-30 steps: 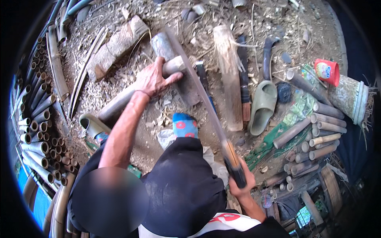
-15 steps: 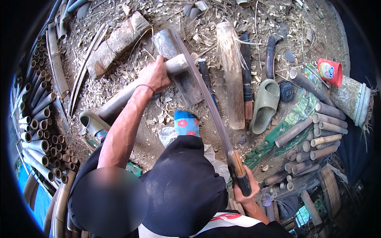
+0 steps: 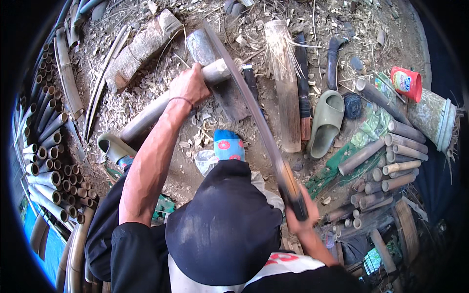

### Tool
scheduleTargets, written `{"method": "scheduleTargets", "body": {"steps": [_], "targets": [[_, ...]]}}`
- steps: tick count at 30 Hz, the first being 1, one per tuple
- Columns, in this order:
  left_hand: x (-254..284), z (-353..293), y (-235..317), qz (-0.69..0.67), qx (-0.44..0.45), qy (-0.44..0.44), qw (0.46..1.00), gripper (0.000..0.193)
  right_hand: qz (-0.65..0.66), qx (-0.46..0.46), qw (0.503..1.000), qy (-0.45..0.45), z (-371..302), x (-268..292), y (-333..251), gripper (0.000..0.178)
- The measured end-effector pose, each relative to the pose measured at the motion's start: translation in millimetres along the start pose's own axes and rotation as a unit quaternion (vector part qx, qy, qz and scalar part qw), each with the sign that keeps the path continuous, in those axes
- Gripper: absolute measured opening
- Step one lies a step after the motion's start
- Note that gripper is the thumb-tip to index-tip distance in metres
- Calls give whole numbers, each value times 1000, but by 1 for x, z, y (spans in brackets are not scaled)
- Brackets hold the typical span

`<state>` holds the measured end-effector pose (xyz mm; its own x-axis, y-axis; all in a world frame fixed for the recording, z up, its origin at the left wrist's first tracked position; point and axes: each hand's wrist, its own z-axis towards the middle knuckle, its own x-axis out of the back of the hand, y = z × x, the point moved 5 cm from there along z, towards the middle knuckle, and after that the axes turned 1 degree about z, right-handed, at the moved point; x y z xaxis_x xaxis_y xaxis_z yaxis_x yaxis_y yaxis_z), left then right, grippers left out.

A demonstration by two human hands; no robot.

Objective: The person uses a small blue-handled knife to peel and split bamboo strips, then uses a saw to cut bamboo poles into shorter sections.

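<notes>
My left hand (image 3: 189,87) is wrapped round a grey bamboo pole (image 3: 151,112) near its pale cut end. The pole slants across a dark, weathered wooden block (image 3: 227,100) on the ground. In my right hand (image 3: 302,210), smeared a little by motion, is the dark-wrapped wooden handle of a long, narrow handsaw (image 3: 259,119). Its blade runs up and leftward past the pole's cut end, against or just beside it. The teeth are too fine to make out. Below the block is my foot in a blue sock with red rings (image 3: 229,145).
Stacked bamboo tubes (image 3: 53,188) line the left, with more bamboo pieces (image 3: 400,156) at right. A thick log (image 3: 141,51) lies far left. A frayed bamboo piece (image 3: 286,97), an empty green sandal (image 3: 326,124), a red packet (image 3: 406,84) and a bucket (image 3: 432,115) are at right.
The saw has slid forward along its length, its tip farther away, and my right hand has moved up with it. My left hand stays on the bamboo pole.
</notes>
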<state>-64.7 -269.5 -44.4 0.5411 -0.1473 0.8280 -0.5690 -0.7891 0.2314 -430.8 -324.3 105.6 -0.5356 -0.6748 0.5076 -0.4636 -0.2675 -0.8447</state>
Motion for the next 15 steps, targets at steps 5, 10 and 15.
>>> {"method": "scheduleTargets", "body": {"steps": [5,10,15], "targets": [[11,13,10,-10,-11,13,1000,35,122,83,987,63,145,-64,-18,53],[12,11,-4,1,17,-9,1000,40,24,-63,997,-33,-8,15,-9,56],[12,7,12,14,2,38,999,30,-73,89,992,45,90,-38,6,52]]}}
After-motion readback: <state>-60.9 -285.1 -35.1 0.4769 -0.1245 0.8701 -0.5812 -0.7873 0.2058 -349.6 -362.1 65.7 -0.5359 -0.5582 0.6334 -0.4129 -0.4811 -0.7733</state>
